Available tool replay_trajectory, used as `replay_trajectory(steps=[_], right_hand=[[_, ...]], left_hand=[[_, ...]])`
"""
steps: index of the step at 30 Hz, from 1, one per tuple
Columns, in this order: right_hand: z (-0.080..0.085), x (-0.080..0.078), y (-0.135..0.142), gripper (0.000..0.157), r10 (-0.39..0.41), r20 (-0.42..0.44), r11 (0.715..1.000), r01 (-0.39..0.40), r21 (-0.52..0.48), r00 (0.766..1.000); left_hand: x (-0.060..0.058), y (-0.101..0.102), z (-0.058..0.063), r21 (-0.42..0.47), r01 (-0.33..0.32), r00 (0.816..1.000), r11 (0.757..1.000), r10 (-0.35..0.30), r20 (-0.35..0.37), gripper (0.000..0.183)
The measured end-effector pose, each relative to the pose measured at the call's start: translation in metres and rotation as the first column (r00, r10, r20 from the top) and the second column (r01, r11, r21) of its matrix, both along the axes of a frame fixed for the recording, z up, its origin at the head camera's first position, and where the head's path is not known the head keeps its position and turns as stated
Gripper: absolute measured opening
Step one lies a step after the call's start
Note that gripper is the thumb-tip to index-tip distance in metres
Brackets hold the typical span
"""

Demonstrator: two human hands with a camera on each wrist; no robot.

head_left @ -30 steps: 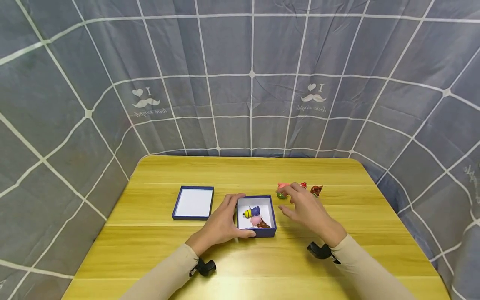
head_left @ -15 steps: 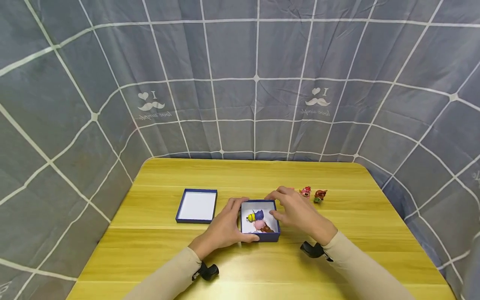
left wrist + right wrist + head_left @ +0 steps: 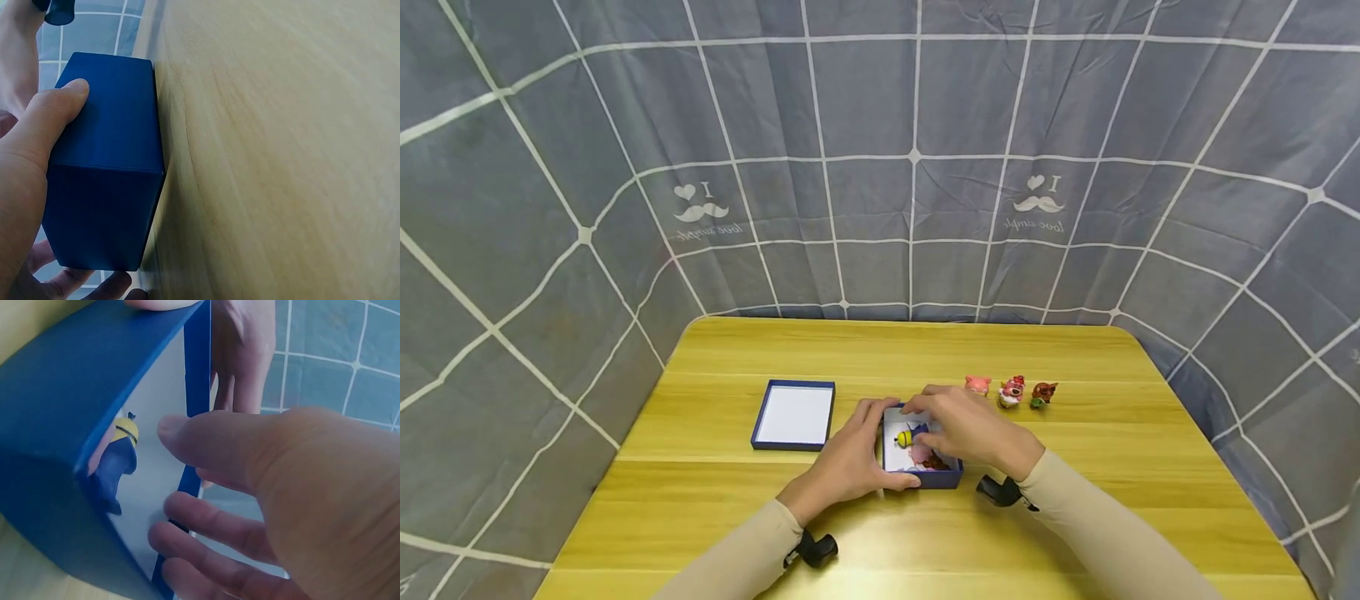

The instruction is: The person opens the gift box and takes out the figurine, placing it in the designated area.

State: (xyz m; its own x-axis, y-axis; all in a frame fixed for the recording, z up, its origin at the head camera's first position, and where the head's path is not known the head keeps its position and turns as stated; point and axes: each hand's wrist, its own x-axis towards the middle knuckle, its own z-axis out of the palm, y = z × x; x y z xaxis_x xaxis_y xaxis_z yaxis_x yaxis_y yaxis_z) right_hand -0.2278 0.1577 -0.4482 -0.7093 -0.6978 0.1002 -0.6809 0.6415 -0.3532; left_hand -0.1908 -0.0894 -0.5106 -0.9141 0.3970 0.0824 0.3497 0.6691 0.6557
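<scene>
Clasping the lidless navy box (image 3: 940, 480) on the desk (image 3: 880, 550) in the left grip (image 3: 848, 462), with the thumb on the near wall and fingers round to the far one. Reaching over the box with the right grip (image 3: 958, 423), with thumb and fingers well parted and nothing visible between them. Containing a yellow-and-blue figurine (image 3: 906, 438), a pale-pink figurine (image 3: 920, 455) and a brown figurine (image 3: 935, 463). Flanked leftward by the shallow lid (image 3: 793, 415); backed rightward by a coral-pink figurine (image 3: 977, 384), a red-topped figurine (image 3: 1011, 392) and a brown-and-green figurine (image 3: 1043, 394) in a row.
</scene>
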Motion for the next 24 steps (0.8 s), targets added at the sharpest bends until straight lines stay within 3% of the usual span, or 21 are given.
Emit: replay_trajectory(steps=[9, 17, 24], right_hand=[[-0.005, -0.007, -0.016, 0.041, 0.029, 0.052, 0.997, -0.033, 0.076, 0.998], [-0.007, -0.013, -0.023, 0.031, 0.079, 0.105, 0.993, -0.088, 0.075, 0.991], [-0.01, -0.016, -0.028, 0.025, 0.086, 0.111, 0.991, -0.096, 0.095, 0.99]], left_hand=[[0.0, 0.0, -0.001, -0.005, -0.001, 1.0, 1.0, 0.001, -0.004, 0.123], [-0.001, 0.003, -0.003, 0.001, -0.042, 0.999, 0.999, 0.042, 0.012, 0.135], [-0.002, 0.003, -0.001, -0.023, -0.043, 0.999, 0.999, 0.043, -0.003, 0.134]])
